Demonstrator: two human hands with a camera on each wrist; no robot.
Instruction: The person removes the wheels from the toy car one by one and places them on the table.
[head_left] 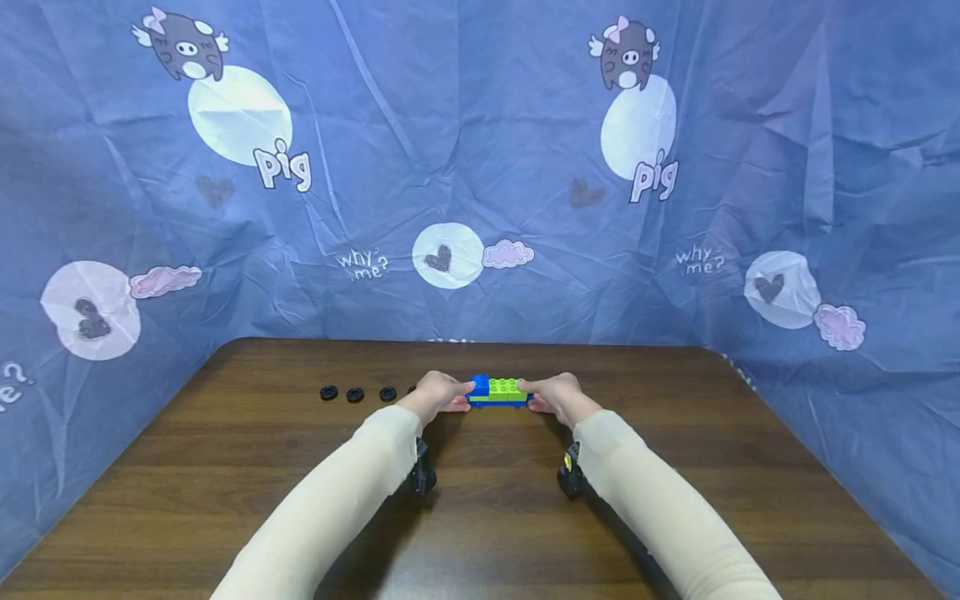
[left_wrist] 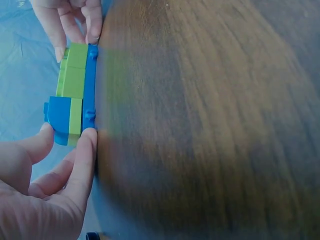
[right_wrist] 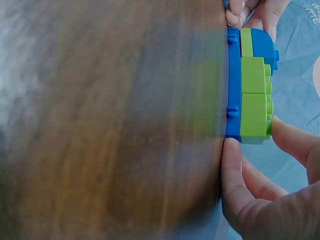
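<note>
A small toy car body of building blocks (head_left: 507, 390) sits between both hands over the table. Its blue base (left_wrist: 90, 85) has small pegs along the side. Light green blocks (right_wrist: 253, 95) and one rounded blue block (left_wrist: 59, 116) are stacked on it. My left hand (head_left: 433, 396) pinches the end with the blue block, thumb on top and fingers low at the base. At the opposite end, my right hand (head_left: 558, 397) grips the green block and base the same way. No wheels show on the pegs.
Black toy wheels (head_left: 355, 395) lie in a row on the brown wooden table (head_left: 495, 517), left of the left hand, which partly covers the nearest one. A blue printed cloth (head_left: 450, 167) hangs around the table's back and sides.
</note>
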